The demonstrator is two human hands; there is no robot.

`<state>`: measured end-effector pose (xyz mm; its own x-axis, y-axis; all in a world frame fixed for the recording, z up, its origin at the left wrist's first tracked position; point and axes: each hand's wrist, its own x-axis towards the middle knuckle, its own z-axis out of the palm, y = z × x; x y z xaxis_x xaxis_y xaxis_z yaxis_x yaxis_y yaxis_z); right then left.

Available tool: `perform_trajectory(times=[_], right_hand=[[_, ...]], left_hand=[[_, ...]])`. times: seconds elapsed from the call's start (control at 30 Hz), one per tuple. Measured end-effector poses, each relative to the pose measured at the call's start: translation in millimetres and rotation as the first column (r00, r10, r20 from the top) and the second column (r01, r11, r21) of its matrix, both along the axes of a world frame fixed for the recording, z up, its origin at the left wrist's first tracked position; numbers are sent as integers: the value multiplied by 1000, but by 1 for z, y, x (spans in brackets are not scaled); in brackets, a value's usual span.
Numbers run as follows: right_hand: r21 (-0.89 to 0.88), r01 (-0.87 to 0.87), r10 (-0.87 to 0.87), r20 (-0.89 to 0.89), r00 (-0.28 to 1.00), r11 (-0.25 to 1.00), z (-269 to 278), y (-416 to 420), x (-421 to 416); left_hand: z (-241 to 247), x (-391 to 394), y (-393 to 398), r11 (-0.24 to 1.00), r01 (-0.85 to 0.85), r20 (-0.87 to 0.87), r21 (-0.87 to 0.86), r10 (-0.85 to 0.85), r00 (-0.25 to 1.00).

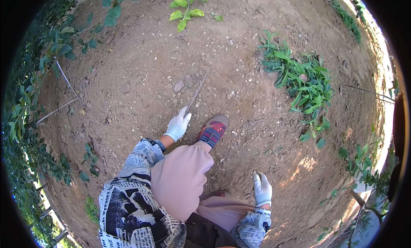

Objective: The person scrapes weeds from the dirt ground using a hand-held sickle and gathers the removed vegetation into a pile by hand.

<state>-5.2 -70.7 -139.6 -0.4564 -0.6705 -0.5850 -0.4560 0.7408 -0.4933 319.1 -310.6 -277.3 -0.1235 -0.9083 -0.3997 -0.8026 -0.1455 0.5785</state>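
Observation:
My left hand point(178, 125), in a white knit glove, grips the near end of a thin-shafted hand tool point(197, 90). The shaft slants away from me to a flat, soil-coloured head, hard to make out against the dirt. My right hand point(263, 189), gloved alike, hangs over bare soil to the right of my leg. Its fingers are bent together; whether something small is pinched at the tips cannot be made out. Between the hands, my patterned shoe point(213, 131) is planted on the dry ground point(144, 71).
Uprooted-looking green weeds point(303, 78) lie heaped at the right. A leafy shoot point(186, 10) stands ahead. Low tree branches point(61, 49) hang along the left, and more foliage point(361, 161) reaches in at right. Flat stones point(179, 86) lie near the tool; a bent pale strip point(65, 78) is at left.

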Motion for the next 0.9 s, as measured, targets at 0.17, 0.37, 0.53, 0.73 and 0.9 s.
perform_trajectory(times=[0.17,0.37,0.53,0.73,0.9], right_hand=[[4,-8,8,-20,1000,1000,-1,1,-1],[21,1,-1,22,1000,1000,-8,3,-1],[26,30,-31,8,1000,999,-3,1,-4],[49,40,-41,27,999,998,-5,5,-4],[52,19,-20,26,999,998,-9,5,-3]], left_hand=[[-15,-29,-48,1000,-1,-81,0,1,997],[-34,-66,-106,998,-36,-186,-48,26,982],[-1,-86,-100,995,14,-278,96,14,961],[20,-61,-43,980,-72,-307,187,128,943],[-35,-19,9,995,-97,-254,6,95,963]])
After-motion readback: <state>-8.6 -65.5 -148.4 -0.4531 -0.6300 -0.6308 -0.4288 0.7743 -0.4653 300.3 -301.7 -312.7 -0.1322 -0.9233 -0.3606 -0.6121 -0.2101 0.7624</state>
